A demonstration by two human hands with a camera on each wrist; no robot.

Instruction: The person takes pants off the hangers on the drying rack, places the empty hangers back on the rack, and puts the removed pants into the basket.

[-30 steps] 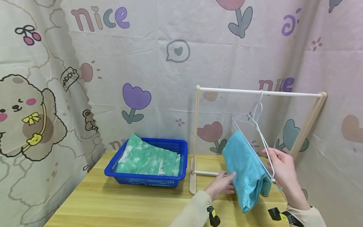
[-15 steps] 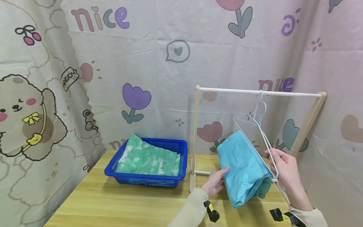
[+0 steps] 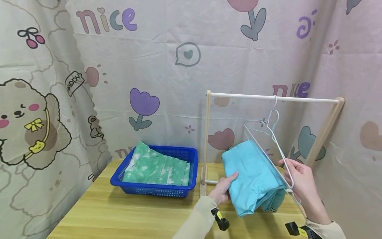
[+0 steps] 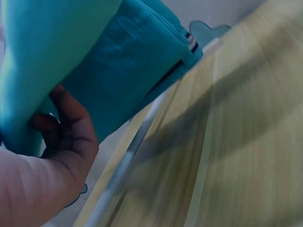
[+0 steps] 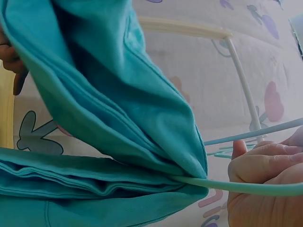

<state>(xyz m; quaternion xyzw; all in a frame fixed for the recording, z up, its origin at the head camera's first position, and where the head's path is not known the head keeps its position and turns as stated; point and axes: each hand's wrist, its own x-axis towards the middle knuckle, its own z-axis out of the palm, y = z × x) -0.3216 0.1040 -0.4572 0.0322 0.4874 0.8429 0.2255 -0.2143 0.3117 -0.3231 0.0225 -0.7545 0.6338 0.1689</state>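
Note:
Turquoise trousers, folded, drape over the lower bar of a pale hanger in the head view. My left hand grips their left edge, thumb in front; the left wrist view shows curled fingers behind the cloth. At the hanger's lower right corner, my right hand pinches the wire between thumb and fingers. One hook sits over the rack's white rail; a second hook loop shows just below it. Hanger wires overlap, so which belongs to which is hard to tell. In the right wrist view, a green bar runs into the fold.
A wooden clothes rack stands on the right of the wooden table. To its left is a blue plastic basket holding folded green-and-white cloth. A printed curtain closes off the back and sides.
My left hand has moved left, drawing the trousers' free side out to the left and spreading it. My right hand stays at the hanger's corner, barely shifted. The basket is unchanged.

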